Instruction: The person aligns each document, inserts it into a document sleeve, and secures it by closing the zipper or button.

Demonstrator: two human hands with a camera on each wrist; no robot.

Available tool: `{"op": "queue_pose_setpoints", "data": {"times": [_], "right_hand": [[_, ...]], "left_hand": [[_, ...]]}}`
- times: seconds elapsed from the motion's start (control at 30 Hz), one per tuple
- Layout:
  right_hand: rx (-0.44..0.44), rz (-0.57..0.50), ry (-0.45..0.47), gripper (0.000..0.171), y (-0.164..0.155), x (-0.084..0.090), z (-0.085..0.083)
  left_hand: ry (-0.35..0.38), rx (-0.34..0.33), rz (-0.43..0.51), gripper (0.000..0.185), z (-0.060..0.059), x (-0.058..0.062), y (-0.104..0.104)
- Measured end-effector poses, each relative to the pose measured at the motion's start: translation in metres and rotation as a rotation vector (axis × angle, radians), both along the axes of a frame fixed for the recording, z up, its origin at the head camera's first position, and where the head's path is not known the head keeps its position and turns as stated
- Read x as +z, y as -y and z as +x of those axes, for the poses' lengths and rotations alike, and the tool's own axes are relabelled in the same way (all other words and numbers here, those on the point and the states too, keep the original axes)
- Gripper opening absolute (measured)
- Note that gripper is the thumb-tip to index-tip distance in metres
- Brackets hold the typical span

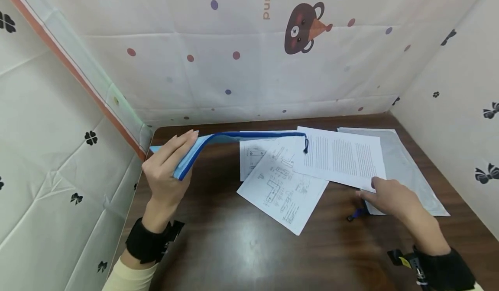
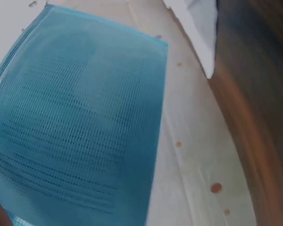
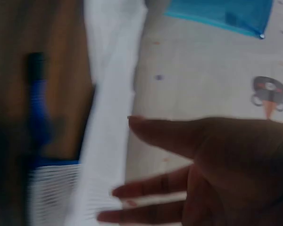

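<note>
My left hand (image 1: 167,169) grips a blue zip document pouch (image 2: 85,113) by its near left end, holding it raised and nearly edge-on in the head view. Its dark blue zip edge runs to the right, with a pull hanging at the far end. Lines of print show through the mesh in the left wrist view. My right hand (image 1: 393,198) is at the near right corner of a printed text sheet (image 1: 339,154). In the right wrist view its thumb and fingers are spread apart and fairly straight, at the sheet's edge.
Drawing sheets (image 1: 286,191) lie overlapped mid-table, partly beneath the text sheet. To the right rests a whitish zip pouch (image 1: 413,169) with a blue zip pull (image 1: 355,215). Patterned cloth walls (image 1: 234,79) border the brown wooden table (image 1: 241,256) at back and sides.
</note>
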State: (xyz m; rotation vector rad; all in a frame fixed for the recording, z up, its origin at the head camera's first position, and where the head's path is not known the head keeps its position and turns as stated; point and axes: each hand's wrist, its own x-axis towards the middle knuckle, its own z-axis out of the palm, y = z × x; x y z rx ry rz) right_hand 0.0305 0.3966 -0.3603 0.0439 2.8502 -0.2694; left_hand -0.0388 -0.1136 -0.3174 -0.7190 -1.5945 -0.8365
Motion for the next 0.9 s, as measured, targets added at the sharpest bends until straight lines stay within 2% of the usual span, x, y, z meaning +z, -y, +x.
{"op": "queue_pose_setpoints", "data": {"times": [0.1,0.17,0.23,0.3,0.4,0.47,0.5,0.6,0.7,0.8,0.9], "right_hand": [[-0.094,0.028,0.044,0.065,-0.003,-0.014,0.005],[-0.128,0.039,0.046,0.067,-0.004,-0.02,0.006],[-0.135,0.042,0.045,0.064,-0.005,-0.026,0.007],[-0.126,0.04,0.027,0.057,-0.006,-0.031,0.007],[-0.105,0.045,-0.025,0.047,-0.007,-0.039,0.008],[-0.095,0.044,-0.069,0.042,-0.006,-0.041,0.008],[-0.095,0.039,-0.086,0.04,-0.006,-0.042,0.008],[-0.1,0.009,-0.138,0.036,-0.004,-0.044,0.008],[-0.124,-0.009,-0.181,0.031,-0.002,-0.048,0.01],[-0.139,-0.003,-0.22,0.032,0.0,-0.054,0.013],[-0.139,0.004,-0.274,0.034,0.0,-0.058,0.016]], "left_hand": [[-0.077,0.036,-0.048,0.024,0.008,-0.005,0.003],[-0.118,0.044,-0.126,0.023,0.013,-0.009,0.007],[-0.098,0.053,-0.257,0.023,0.019,-0.014,0.013],[-0.018,0.044,-0.424,0.016,0.026,-0.018,0.021],[0.23,0.045,-0.673,0.037,0.038,-0.024,0.032],[0.436,0.061,-0.792,0.054,0.045,-0.026,0.034],[0.551,0.077,-0.84,0.056,0.048,-0.028,0.034],[0.899,0.114,-0.927,0.051,0.055,-0.032,0.029],[1.202,0.09,-0.919,0.052,0.06,-0.039,0.021],[1.387,0.053,-0.868,0.063,0.065,-0.047,0.014],[1.453,0.045,-0.844,0.073,0.07,-0.056,0.01]]}}
